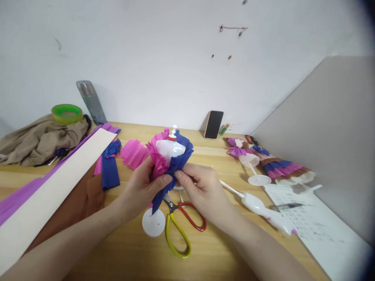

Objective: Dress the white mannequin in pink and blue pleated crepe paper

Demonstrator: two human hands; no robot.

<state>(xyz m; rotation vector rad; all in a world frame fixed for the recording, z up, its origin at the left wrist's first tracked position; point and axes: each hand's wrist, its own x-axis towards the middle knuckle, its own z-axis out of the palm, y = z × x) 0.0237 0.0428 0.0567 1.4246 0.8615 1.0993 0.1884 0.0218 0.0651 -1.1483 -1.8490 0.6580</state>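
A small white dress form (pixel 170 149) with a red band at its neck stands upright in the middle. Ruffled pink crepe paper (pixel 159 163) and blue crepe paper (pixel 182 151) wrap around it. My left hand (pixel 143 183) is closed on the pink ruffle, its thumb pressing where pink meets blue. With thumb and fingers, my right hand (pixel 202 185) pinches the blue crepe paper at the form's front. One blue end hangs below my hands. Under them lie scissors (pixel 178 230) with one yellow and one red handle, beside a white round disc (pixel 153 223).
Crepe strips, including a cream one (pixel 67 183), lie at left beside brown cloth (pixel 38 136), a tape roll (pixel 67 113) and a flask (pixel 93 103). A phone (pixel 213 125) leans on the wall. Another white dress form (pixel 266 212), dressed forms (pixel 283 168) and paper (pixel 325 226) are at right.
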